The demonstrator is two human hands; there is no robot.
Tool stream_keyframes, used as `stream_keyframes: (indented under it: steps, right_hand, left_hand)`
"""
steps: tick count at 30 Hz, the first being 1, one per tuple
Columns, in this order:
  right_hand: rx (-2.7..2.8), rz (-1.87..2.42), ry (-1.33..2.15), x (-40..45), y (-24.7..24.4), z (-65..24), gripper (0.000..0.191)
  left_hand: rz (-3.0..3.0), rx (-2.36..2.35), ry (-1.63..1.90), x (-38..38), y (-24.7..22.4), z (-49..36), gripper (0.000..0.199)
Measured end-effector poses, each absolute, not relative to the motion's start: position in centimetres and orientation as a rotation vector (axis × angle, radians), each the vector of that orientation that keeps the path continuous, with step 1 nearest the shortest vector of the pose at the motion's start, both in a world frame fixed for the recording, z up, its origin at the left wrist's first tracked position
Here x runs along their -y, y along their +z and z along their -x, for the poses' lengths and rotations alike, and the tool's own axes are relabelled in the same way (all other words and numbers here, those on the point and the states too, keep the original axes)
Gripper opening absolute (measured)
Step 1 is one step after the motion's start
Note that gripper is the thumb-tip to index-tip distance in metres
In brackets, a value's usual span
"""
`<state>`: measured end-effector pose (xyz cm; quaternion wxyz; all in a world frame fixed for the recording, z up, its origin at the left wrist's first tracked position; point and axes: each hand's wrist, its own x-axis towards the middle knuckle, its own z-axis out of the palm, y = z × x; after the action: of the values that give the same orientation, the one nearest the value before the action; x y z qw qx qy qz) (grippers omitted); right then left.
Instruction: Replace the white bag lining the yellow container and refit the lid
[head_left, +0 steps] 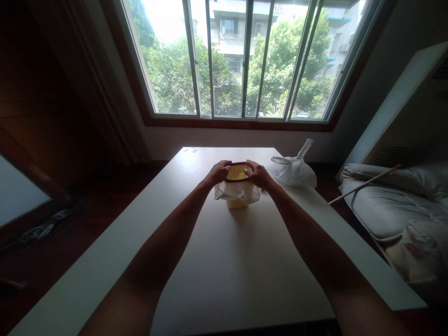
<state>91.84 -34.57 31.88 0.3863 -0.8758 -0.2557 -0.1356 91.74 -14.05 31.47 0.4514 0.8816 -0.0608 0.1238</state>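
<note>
A small yellow bin (pixel 237 204) stands on the white table (pixel 217 261), with a whitish plastic bag (pixel 233 191) hanging down around its outside. A dark reddish-brown ring (pixel 240 180) lies at the bin's mouth, over the bag. My left hand (pixel 220 171) is closed on the left side of the ring, and my right hand (pixel 257 173) is closed on its right side, the thumb over the inner edge. Yellow shows inside the opening.
A tied white plastic bag (pixel 294 171) sits at the table's right far edge. Beyond the table is a window (pixel 241 123). Bedding (pixel 395 205) with a thin stick (pixel 364 184) lies at the right; cables (pixel 38 232) are on the floor at left.
</note>
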Motion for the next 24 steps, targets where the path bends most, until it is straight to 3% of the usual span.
stream_keyframes:
  steps: [9,24]
  right_hand:
    - [0.631,2.292,-0.287,34.6,32.6,-90.5,0.059]
    - [0.573,2.232,-0.336,35.1,31.9,-91.3,0.059]
  left_hand:
    - [-2.16,0.143,0.314,14.1,31.3,-91.9,0.05]
    - [-2.17,-0.02,0.402,13.3,31.5,-92.0,0.048]
